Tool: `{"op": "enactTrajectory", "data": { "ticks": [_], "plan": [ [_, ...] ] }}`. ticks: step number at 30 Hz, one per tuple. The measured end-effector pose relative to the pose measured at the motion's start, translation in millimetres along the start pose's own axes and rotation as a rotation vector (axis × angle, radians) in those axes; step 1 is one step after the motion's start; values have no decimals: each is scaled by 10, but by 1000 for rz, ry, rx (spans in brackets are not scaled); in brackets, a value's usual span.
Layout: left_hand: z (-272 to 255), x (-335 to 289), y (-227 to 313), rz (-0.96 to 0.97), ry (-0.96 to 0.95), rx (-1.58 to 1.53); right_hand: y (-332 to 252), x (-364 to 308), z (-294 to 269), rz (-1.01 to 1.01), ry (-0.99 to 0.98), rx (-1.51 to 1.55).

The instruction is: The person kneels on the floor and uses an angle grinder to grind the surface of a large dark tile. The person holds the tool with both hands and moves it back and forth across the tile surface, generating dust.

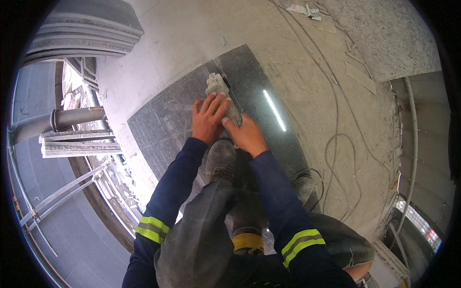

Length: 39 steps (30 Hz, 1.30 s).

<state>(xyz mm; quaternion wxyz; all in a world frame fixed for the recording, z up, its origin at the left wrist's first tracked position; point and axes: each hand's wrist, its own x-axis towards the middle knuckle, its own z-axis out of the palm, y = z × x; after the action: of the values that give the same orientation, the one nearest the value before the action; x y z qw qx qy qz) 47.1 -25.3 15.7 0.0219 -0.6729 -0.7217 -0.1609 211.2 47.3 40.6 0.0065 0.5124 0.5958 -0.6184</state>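
A dust-caked power tool that looks like an angle grinder (pixel 218 84) rests on a dark polished stone slab (pixel 177 115), its head pointing away from me. My left hand (pixel 209 116) lies over the tool's body, fingers wrapped across it. Behind it, my right hand (pixel 248 135) grips the rear end, thumb toward the left hand. A thin dark line runs across the slab right beside the tool's head. The tool's underside and any disc are hidden. My dusty boot (pixel 221 161) is on the slab just below my hands.
Grey slabs (pixel 89 33) are stacked at the far left, above a large pipe (pixel 79 116) and metal rails (pixel 62 197). A cable (pixel 336 139) loops over the dusty floor (pixel 307 96) on the right. Paper scraps (pixel 305 10) and offcuts lie at the far right.
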Motion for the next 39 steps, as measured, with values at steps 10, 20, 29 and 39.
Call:
{"op": "enactTrajectory", "data": {
  "ticks": [10, 20, 29, 39],
  "plan": [
    [-64, -90, 137, -3, -3, -62, 72, -195, -13, 35, -12, 13],
    [-79, -125, 137, 3, -7, -85, 84, -206, -27, 35, -45, 9],
    [20, 54, -78, -9, -35, -29, 19, 129, 45, -18, 7, 1],
    [-9, -45, 0, 16, -12, 18, 60, -44, 33, -30, 30, 6]
  ]
}}
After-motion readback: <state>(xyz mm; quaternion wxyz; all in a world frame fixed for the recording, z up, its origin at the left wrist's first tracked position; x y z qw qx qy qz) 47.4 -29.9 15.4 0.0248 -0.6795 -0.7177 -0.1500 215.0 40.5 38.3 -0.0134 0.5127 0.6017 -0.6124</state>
